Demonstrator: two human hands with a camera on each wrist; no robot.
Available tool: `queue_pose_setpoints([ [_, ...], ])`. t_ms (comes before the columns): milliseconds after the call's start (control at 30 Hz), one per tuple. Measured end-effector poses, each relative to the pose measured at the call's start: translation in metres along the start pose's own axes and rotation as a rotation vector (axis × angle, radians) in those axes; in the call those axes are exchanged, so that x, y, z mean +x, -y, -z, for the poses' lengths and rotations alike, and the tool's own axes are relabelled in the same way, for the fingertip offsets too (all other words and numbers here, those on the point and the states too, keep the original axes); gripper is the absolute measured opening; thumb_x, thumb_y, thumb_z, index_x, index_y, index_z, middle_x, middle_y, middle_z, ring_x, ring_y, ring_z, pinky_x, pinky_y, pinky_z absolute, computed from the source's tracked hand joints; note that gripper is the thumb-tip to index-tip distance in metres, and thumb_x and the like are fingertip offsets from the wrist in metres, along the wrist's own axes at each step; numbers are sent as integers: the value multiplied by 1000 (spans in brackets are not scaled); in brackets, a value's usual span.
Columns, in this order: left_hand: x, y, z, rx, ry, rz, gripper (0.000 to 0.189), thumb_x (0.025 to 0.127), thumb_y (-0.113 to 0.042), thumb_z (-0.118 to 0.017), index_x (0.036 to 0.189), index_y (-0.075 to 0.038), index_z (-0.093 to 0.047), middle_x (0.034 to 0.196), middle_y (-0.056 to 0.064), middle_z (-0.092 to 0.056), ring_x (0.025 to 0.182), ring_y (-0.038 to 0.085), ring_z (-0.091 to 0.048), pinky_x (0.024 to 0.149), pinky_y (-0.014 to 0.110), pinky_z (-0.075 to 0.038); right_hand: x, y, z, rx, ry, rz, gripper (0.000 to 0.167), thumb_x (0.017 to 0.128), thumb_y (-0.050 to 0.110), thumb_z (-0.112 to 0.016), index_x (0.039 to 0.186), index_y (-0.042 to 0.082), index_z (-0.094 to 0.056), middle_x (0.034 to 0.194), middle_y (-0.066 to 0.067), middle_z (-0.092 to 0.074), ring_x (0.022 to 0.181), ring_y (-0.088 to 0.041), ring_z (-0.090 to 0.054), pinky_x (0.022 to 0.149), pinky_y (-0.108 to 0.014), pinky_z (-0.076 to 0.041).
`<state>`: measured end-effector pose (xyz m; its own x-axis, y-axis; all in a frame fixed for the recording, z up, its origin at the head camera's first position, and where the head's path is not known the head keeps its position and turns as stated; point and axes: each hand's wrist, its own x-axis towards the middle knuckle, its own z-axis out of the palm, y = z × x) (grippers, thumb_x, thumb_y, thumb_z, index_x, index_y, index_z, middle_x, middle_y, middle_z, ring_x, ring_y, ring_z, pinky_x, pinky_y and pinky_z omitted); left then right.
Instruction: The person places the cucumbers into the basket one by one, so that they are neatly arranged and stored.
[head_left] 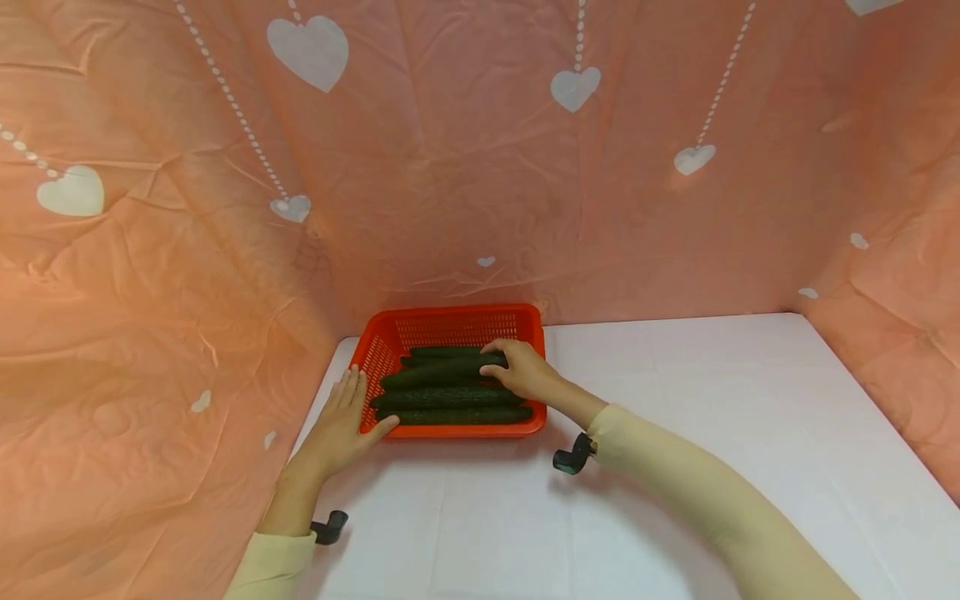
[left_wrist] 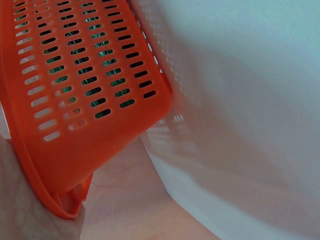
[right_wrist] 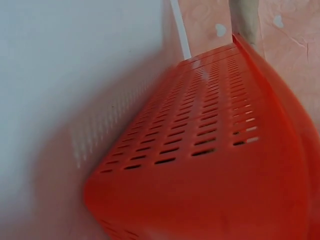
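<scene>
Several dark green cucumbers lie side by side in a red plastic basket with slotted walls. With thumb and fingers, my right hand grips the right end of one cucumber, which lies at a slight slant over the others. My left hand rests on the basket's near left corner, its fingers straight along the rim and its thumb stretched over the front edge. In the left wrist view, the palm touches the basket's rim. The right wrist view shows the basket's slotted wall, but hides the right hand.
The basket stands on a white-covered table, near its far left corner. Behind it and along both sides hangs a pinkish-orange cloth with white hearts. A small dark device sits on the right wrist, another on the left.
</scene>
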<state>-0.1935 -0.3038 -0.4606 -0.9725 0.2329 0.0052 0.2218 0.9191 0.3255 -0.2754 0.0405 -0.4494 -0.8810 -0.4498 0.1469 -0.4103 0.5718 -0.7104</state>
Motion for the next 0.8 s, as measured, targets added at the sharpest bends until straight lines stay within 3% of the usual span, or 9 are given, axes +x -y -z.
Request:
queue_pose_setpoints([
  [233, -1, -1, 1, 1, -1, 12, 112, 102, -70, -56, 167, 10, -11, 178, 26, 0, 165, 46, 1, 131, 64, -7, 6, 3, -2, -35, 45, -18, 38, 102, 21, -77, 135, 3, -71, 138, -18, -71, 131, -35, -64, 116, -51, -50],
  [433, 3, -3, -2, -5, -7, -2, 112, 102, -69, -58, 168, 9, -12, 179, 25, -1, 165, 45, 0, 132, 63, -7, -1, -1, 5, 12, 60, -13, 47, 104, 24, -74, 143, 0, -65, 139, -17, -70, 131, -34, -65, 115, -50, -50],
  [800, -1, 0, -1, -8, -11, 1, 112, 101, -68, -59, 168, 8, -11, 178, 26, 0, 165, 46, 1, 132, 64, -5, -42, -22, 49, 12, -113, 47, 47, 103, 20, -75, 144, 0, -64, 146, -21, -65, 138, -42, -58, 118, -62, -44],
])
